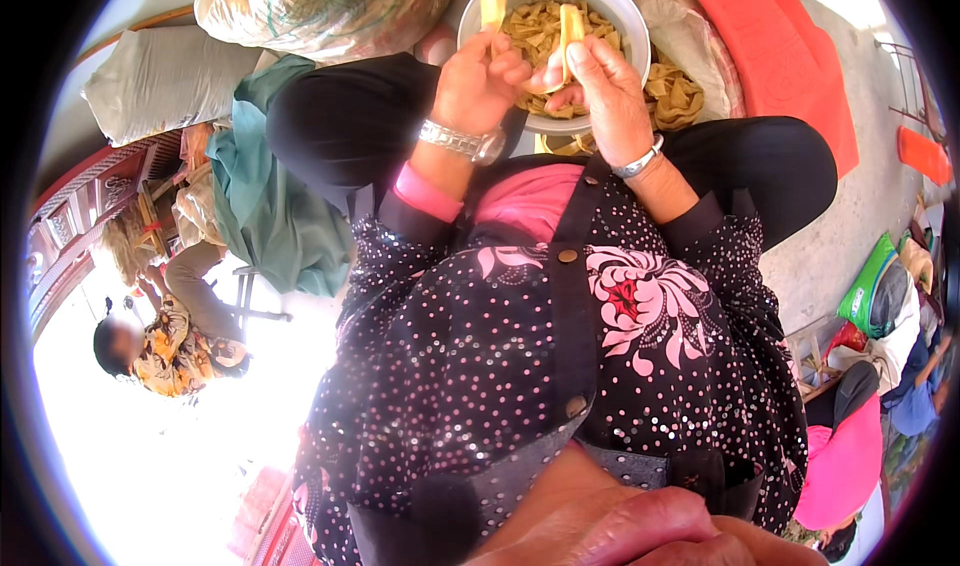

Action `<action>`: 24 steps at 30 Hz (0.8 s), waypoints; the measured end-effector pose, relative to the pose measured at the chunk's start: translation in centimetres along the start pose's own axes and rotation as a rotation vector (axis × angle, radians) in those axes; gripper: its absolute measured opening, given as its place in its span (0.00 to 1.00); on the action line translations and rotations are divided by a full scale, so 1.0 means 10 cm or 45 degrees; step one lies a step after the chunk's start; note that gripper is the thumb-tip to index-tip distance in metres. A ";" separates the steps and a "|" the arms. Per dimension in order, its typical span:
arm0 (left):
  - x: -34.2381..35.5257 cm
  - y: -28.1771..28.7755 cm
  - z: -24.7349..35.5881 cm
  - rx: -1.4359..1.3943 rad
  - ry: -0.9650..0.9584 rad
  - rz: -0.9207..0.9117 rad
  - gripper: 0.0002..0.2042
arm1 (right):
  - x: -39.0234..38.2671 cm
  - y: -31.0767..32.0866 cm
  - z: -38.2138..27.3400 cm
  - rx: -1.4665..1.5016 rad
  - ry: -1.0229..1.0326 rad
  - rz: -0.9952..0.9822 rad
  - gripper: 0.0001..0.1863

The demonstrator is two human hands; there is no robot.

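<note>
My left hand (474,84), with a silver watch at its wrist, is closed with a flat pale yellow strip (493,2) standing up from its fingers. In my right hand (614,98), which wears a silver bangle, thumb and fingers pinch a second, folded yellow strip (571,24). Both hands are above the near part of a white round basin (640,36). Many small folded yellow-tan pieces (530,28) fill the basin. The strips' material cannot be made out.
Right of the basin, an opened sack (690,51) holds more folded pieces (675,96), beside a red sheet (780,46). A stuffed woven sack (320,6), a grey-white bag (165,81) and green cloth (265,186) lie left. Other people sit at far left (190,331) and lower right (840,466).
</note>
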State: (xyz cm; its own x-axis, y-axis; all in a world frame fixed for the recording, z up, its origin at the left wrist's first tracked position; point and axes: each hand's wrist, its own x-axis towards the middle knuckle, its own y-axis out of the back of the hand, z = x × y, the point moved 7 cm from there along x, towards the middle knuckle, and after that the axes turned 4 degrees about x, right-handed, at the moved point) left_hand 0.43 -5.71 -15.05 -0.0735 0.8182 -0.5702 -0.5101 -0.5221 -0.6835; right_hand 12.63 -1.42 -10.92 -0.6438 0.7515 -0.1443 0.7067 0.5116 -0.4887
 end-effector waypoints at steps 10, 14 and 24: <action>-0.10 -0.30 -0.05 0.130 0.042 -0.330 0.13 | 0.07 -0.19 -0.55 -1.294 1.155 0.064 0.05; -0.15 -0.39 -0.09 0.222 0.081 -0.333 0.13 | 0.12 -0.14 -0.43 -1.214 1.008 0.038 0.06; -0.20 -0.29 0.16 1.439 -0.574 -0.073 0.04 | 0.20 0.07 -0.21 -1.215 0.528 0.167 0.13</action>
State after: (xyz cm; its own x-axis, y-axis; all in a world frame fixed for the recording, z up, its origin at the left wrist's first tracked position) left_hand 0.69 -5.41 -11.18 -0.2027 0.9609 -0.1889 -0.9646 -0.1626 0.2077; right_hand 12.46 1.39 -9.73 -0.5219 0.8163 0.2475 0.8180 0.3966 0.4166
